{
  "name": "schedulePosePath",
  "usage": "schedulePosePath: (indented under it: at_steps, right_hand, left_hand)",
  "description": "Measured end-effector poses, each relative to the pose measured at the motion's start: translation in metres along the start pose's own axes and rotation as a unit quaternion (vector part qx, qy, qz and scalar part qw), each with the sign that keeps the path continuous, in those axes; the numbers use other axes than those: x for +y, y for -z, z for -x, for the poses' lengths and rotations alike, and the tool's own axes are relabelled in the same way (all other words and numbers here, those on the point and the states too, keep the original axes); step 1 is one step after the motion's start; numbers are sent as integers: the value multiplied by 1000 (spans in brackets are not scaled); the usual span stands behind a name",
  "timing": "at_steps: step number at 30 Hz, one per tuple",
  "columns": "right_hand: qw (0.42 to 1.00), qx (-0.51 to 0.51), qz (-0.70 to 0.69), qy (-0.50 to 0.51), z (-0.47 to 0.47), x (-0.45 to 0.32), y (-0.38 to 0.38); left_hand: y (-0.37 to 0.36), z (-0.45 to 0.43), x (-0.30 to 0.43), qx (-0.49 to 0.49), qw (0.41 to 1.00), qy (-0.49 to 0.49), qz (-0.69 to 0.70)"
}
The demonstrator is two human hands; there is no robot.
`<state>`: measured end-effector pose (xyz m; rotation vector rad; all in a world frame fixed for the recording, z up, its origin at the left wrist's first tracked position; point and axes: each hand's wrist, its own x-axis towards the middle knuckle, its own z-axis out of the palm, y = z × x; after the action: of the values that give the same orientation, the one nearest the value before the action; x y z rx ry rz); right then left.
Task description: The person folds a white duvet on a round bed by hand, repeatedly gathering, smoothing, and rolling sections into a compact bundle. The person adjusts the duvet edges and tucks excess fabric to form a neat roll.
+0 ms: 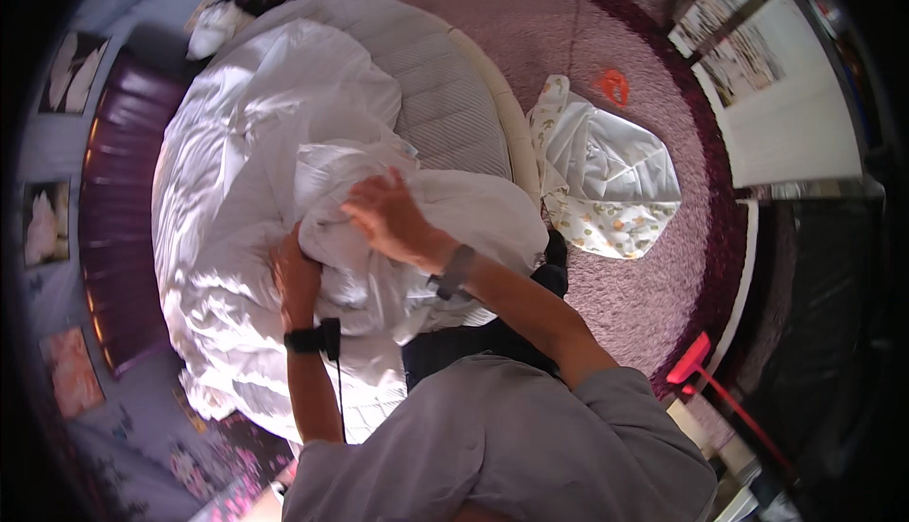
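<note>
A thick white duvet (234, 167) lies bunched in deep folds over a round mattress (454, 96) with a grey striped top. My left hand (295, 273) is closed at a fold of the duvet, its fingertips partly lost in the cloth. Just to the right, my right hand (390, 220) hovers over a bunched part of the bedding, blurred, with its fingers loosely apart and nothing visible in them. A small pale tag (410, 150) shows at the edge of the cloth beyond the right hand. Both wrists wear dark bands.
A patterned sheet with a white underside (611, 159) lies crumpled on the pink round rug (639, 294), near a red item (613, 87). A red broom (690, 358) is at the lower right. A purple padded headboard (124, 216) borders the bed's left side.
</note>
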<state>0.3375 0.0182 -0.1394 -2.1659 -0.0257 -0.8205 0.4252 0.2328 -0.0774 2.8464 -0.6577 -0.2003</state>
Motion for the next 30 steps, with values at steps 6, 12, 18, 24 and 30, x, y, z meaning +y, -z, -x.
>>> schedulePosePath:
  at_steps: [6,12,18,24,30]
  right_hand:
    - [971,-196,-2,-135,64,78,82]
    - [984,-160,-10,-83,59,78,96]
    - [955,-254,-106,-106,45,49,72]
    - [845,-313,-338,-272,40,28,68]
    - [927,-258,-134,-239,67,29,39]
  left_hand:
    - [-10,27,40,67,987,95,-113]
    - [-12,66,61,164,969,23,-183]
    - [-24,130,114,208,940,116,-245]
    - [-52,156,116,328,842,425,59]
    - [-84,175,122,298,888,347,54]
